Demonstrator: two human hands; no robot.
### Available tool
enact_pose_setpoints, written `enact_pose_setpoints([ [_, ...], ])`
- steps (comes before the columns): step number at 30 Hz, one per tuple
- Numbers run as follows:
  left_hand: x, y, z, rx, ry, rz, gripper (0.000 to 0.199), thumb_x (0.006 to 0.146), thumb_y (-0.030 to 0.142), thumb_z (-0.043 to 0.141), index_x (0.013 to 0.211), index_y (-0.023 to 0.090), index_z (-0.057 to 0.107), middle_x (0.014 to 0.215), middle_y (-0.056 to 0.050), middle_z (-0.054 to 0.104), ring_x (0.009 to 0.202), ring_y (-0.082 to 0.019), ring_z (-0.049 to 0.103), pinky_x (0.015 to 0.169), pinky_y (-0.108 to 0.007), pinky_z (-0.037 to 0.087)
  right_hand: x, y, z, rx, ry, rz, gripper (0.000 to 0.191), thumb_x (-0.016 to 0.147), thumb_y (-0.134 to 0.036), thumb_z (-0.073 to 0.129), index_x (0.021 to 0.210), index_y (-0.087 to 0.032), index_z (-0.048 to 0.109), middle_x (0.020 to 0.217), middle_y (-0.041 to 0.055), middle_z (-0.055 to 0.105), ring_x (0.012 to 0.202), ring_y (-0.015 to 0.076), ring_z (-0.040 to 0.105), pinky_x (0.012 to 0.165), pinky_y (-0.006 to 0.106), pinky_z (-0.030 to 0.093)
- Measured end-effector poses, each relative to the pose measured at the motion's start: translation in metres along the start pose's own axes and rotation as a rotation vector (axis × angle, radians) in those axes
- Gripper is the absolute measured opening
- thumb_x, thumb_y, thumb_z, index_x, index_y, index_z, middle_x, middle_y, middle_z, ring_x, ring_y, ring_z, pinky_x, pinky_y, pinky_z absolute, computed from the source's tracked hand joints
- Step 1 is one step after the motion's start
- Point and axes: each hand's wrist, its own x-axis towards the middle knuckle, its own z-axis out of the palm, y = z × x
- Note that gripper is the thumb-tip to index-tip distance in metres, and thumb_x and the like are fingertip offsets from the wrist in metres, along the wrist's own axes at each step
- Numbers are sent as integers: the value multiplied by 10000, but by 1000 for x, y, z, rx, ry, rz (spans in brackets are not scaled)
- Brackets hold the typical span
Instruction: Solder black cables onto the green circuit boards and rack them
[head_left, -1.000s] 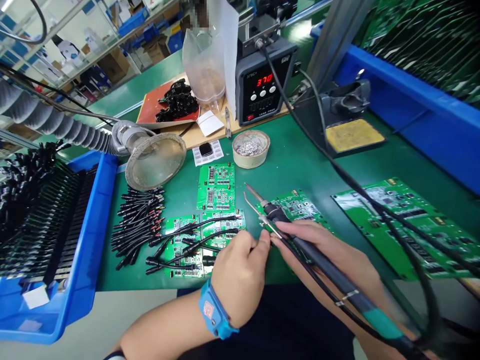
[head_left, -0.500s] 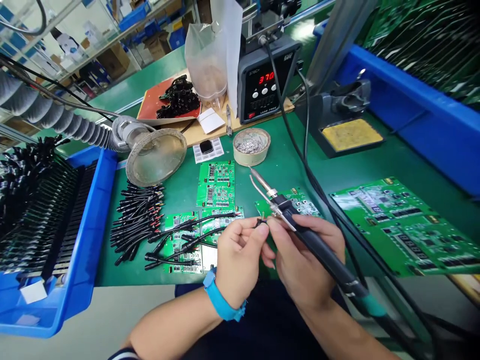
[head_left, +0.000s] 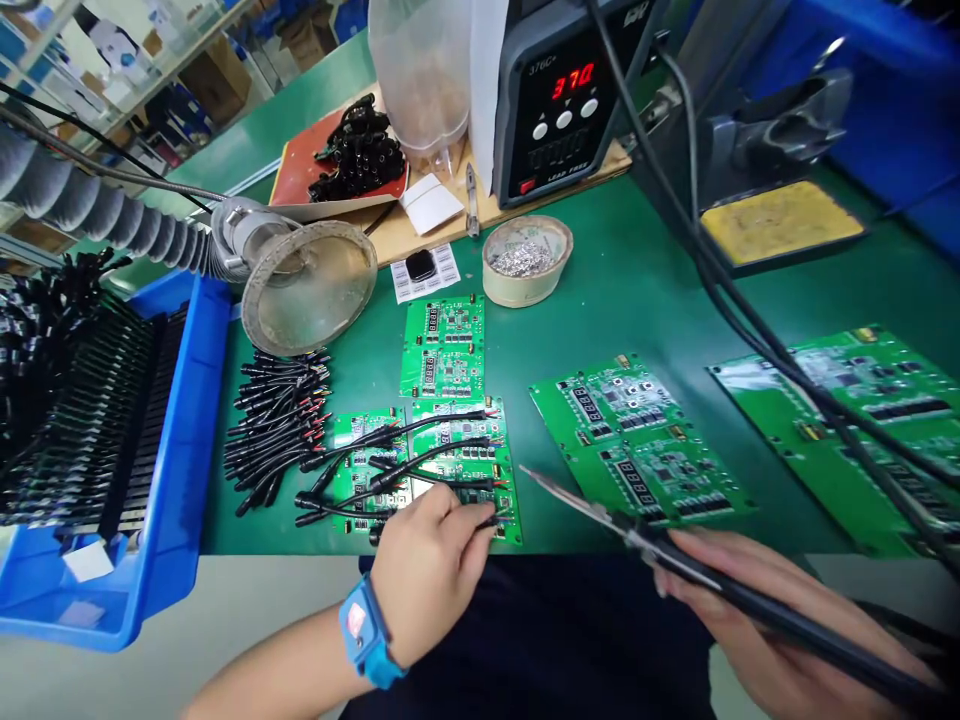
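Observation:
My left hand (head_left: pixel 431 565), with a blue band on its wrist, is closed in a pinch at the near edge of a green circuit board (head_left: pixel 517 530). A black cable is mostly hidden under its fingers; thin wire ends stick out past the fingertips. Just beyond it, several black cables (head_left: pixel 420 465) with red-tipped wires lie across the boards. My right hand (head_left: pixel 757 600) grips a soldering iron (head_left: pixel 720 585), its tip pointing left, above the table between two sets of boards. Another green board (head_left: pixel 637 440) lies flat beyond the iron.
A soldering station (head_left: pixel 570 120) showing 370 stands at the back, beside a tip-cleaner bowl (head_left: pixel 525 290) and a stand with yellow sponge (head_left: pixel 780 225). A fume extractor hood (head_left: pixel 307 285) hangs over piled cables (head_left: pixel 277 430). A blue bin (head_left: pixel 176 400) is at left; iron cords cross the right side.
My hands have moved apart. The left went down and left to the boards with the black cable; the right carried the soldering iron right and lower. The view has shifted closer.

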Motion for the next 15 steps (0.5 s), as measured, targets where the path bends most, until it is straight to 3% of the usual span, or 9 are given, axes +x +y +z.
enact_pose_setpoints([
  [5, -1, -3, 8, -29, -16, 32, 196, 878, 258, 509, 1021, 214, 635, 735, -24, 550, 662, -148, 553, 572, -255, 446, -31, 10, -5, 20, -72, 133, 299, 781, -189, 557, 1048, -319, 594, 804, 20, 685, 657, 186, 670, 549, 269, 578],
  [15, 0, 1, 9, -11, 12, 9, 165, 849, 243, 548, 978, 210, 645, 711, -17, 564, 651, -151, 559, 561, -259, 441, -37, 10, 0, 29, -72, 224, 245, 795, -239, 553, 1019, -327, 600, 822, 9, 683, 646, 171, 668, 560, 263, 565],
])
